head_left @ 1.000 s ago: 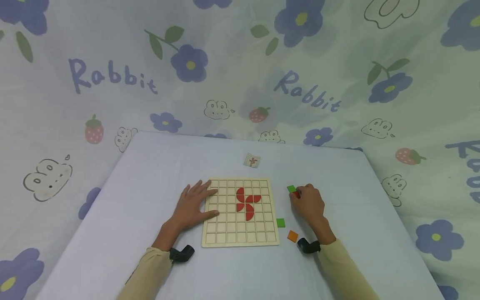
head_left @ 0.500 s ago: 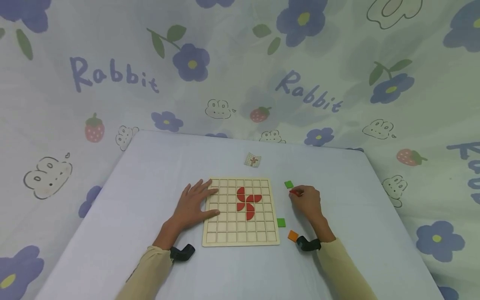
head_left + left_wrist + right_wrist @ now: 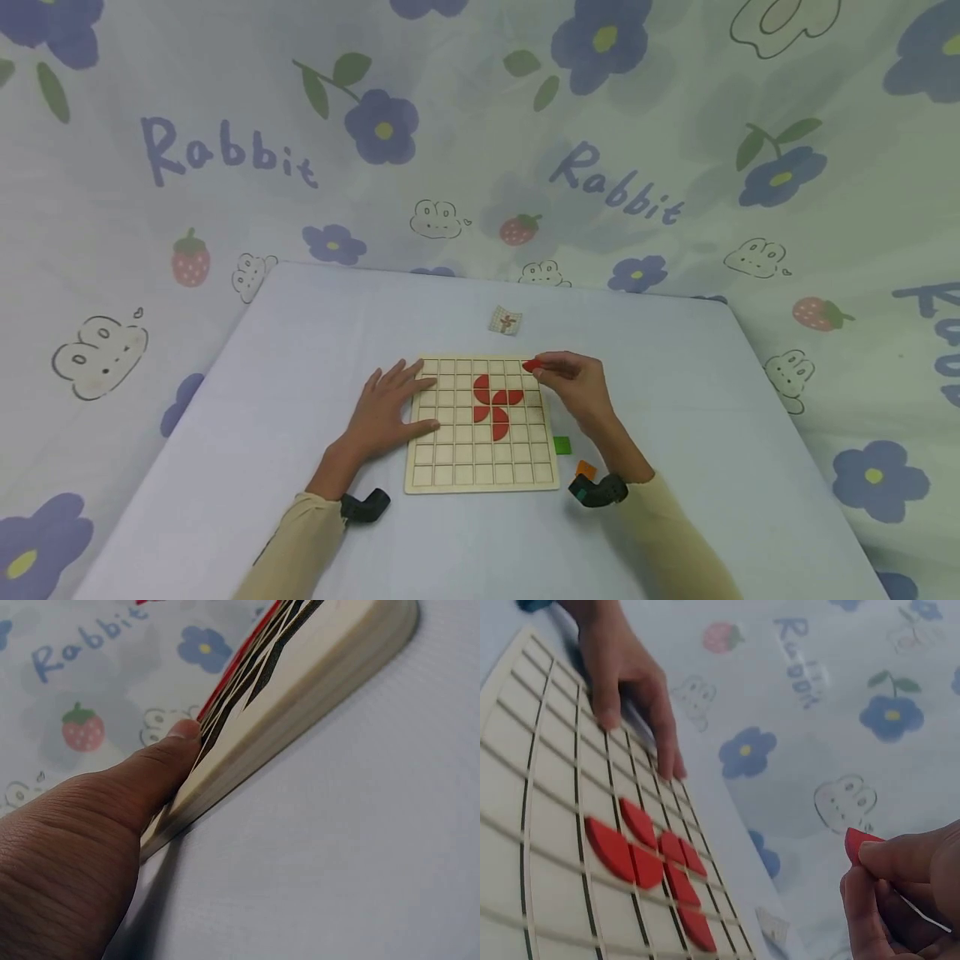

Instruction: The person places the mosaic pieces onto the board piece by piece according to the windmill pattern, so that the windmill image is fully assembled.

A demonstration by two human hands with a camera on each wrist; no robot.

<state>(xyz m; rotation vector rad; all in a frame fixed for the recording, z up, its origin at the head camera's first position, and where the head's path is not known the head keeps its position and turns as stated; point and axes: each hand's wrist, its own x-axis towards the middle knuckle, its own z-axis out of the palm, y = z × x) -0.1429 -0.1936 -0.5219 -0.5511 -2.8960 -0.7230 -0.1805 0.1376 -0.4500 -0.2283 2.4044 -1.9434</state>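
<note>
A wooden grid board (image 3: 442,475) lies on the table, with several red quarter-circle pieces (image 3: 501,415) set in its squares as a pinwheel. My left hand (image 3: 381,417) rests on the board's left edge, fingers spread; in the left wrist view the thumb (image 3: 161,769) presses on the board's top. Over the far right corner of the board, my right hand (image 3: 581,390) pinches another red quarter-circle piece (image 3: 532,365) between thumb and fingertips. The right wrist view shows this pinched piece (image 3: 859,844) held up, apart from the grid.
A small pattern card (image 3: 506,321) lies beyond the board, printed with a red pinwheel. At the board's right side lies a green square tile (image 3: 562,446), with an orange square tile (image 3: 586,470) nearer, partly behind the right wrist camera (image 3: 597,491). Patterned cloth hangs behind the table.
My right hand has lifted the red piece from the table on the right and carried it left, over the board's far corner. It now covers the farther green tile. The left hand stays put.
</note>
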